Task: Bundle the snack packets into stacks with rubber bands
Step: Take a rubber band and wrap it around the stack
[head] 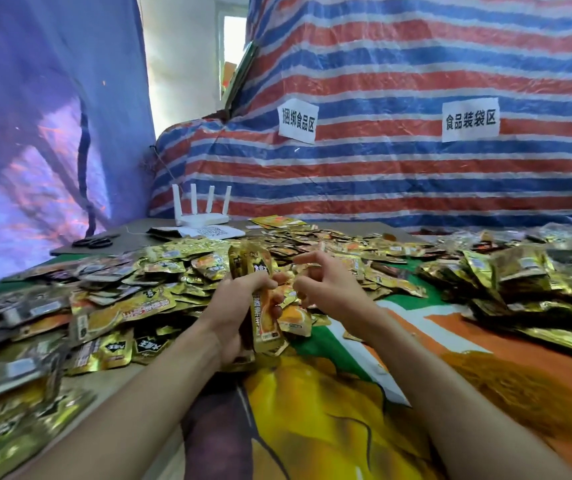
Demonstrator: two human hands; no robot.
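Left hand [232, 315] grips a stack of gold packets [264, 289], fingers and thumb curled round its middle. The stack stands roughly on end above the near edge of the loose packets [173, 261], which are heaped across the table [329, 403]. Right hand [329, 292] hangs just beside the stack, not touching it, with fingers half-curled and spread. No rubber band can be made out on them, so cannot tell whether it holds one. More packets lie in a mound far right [506, 271]. Router [201, 211] and scissors [92, 241] sit at the back, well apart from the work. Judged step: stack gathered, band not yet on.

Risks from here:
- The foil looks slick, so a one-handed squeeze at the middle may let the top packets fan or slide out when a band is pulled over.
- A band stretched over the corners could snag, snap or roll off.
- Packets that slip would drop into the heap below and mix with the unsorted ones.
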